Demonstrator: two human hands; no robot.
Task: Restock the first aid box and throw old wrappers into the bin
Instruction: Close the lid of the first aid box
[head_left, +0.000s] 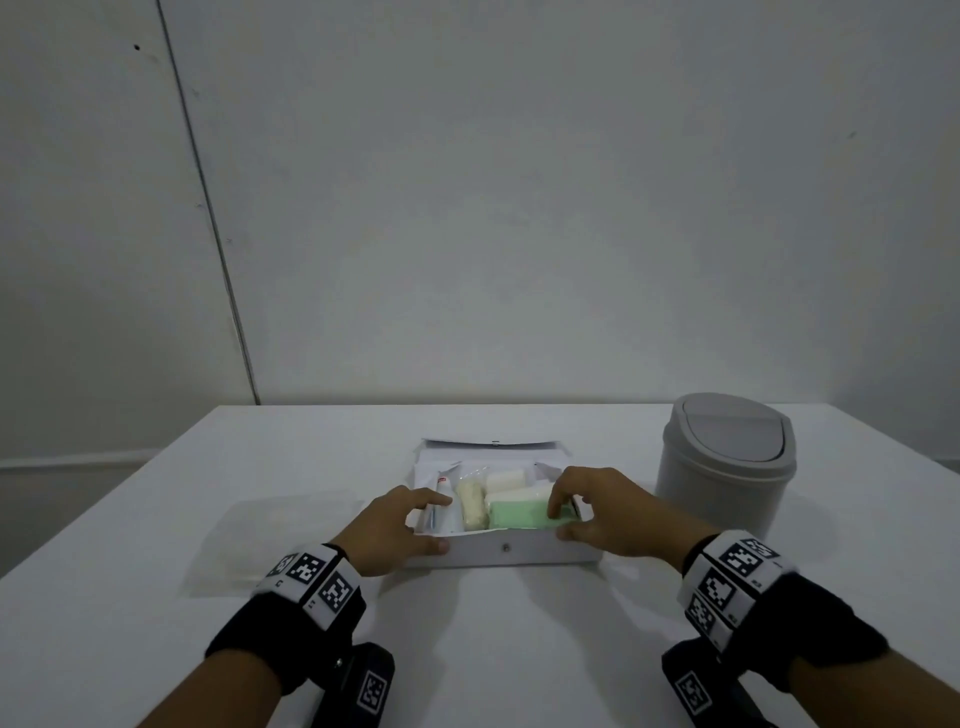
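Holds the first aid box (506, 552) at its near left corner with the left hand (395, 525). Grip clamped there, thumb flat on the front wall, fingers curled over the rim, forefinger stretched toward the tube (443, 501) inside.

Pinches at the box's near right corner with the right hand (597, 512). Grip closed on the right end of the green packet (519, 514), fingertips bent down on top, thumb against the front rim just below. Cannot tell whether the packet is lifted off the box floor.

Both wrists banded in black straps with white marker tags (311, 577).

Inside the box, left to right:
- white tube with a red mark at the far end, lying along the left wall
- cream roll (471, 504) just beside the tube
- white pads (506, 480) toward the far wall
- green packet in the near right part, touching the front wall

Box lid (491, 452) open, folded back on the far side. Small round snap in the middle of the front wall.

Left of the box, a clear plastic sheet (270, 540) flat on the table (493, 649), apart from the box. Right of the box and slightly farther back, a grey bin (724, 462), upright, swing lid shut, near the box without touching it.

Box itself at the middle of the white table. Plain pale wall (519, 208) beyond the box.
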